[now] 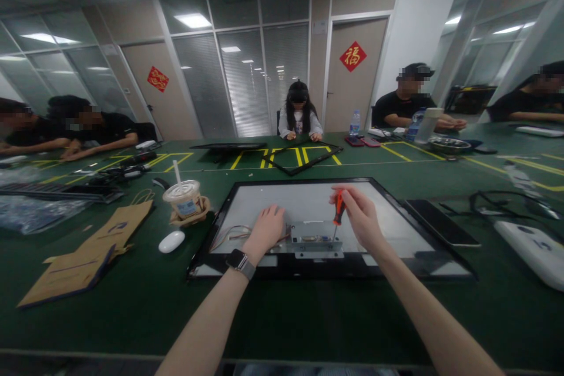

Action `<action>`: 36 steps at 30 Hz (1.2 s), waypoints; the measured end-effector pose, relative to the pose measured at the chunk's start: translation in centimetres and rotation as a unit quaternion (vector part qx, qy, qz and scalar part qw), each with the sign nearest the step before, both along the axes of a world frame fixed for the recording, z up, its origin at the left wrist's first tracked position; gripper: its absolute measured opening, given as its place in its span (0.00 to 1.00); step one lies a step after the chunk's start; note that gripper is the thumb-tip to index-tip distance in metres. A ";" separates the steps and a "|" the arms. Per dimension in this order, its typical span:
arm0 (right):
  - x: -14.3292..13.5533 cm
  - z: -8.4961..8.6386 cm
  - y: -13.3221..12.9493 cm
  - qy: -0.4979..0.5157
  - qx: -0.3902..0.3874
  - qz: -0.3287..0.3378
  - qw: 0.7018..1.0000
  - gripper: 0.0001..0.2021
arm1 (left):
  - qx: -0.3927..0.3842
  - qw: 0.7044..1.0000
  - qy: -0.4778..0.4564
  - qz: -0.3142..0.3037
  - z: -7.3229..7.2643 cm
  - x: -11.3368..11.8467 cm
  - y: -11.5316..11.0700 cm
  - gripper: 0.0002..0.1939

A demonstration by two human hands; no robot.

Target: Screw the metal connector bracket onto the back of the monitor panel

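Note:
A flat display panel (304,197) with a black frame lies on the green table before me, its pale grey back facing up. Near its front edge sits a silver metal bracket (316,229). My right hand (363,217) grips a screwdriver (339,210) by its orange and black handle; the shaft points down, with its tip at the bracket's right end. Flat on the panel, just left of the bracket, rests my left hand (268,228) with fingers stretched forward. Thin cables (231,232) run across the panel by its wrist, partly covered by the hand.
Left of the panel stand a lidded drink cup (183,197) with a straw, a white earbud case (171,241) and a paper bag (94,241). To the right lie a black phone (440,222) and a white device (533,249). An empty black frame (304,165) lies farther back; several people sit around.

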State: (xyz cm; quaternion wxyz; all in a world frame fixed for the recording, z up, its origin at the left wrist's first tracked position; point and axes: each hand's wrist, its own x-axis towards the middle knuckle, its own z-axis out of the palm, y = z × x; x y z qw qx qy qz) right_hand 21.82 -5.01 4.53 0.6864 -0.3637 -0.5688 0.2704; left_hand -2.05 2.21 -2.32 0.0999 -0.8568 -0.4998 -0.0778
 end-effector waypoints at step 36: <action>-0.3 0.5 -0.6 -0.077 0.063 -0.103 0.990 0.07 | -0.022 1.000 0.000 0.006 0.5 0.1 -0.2 0.21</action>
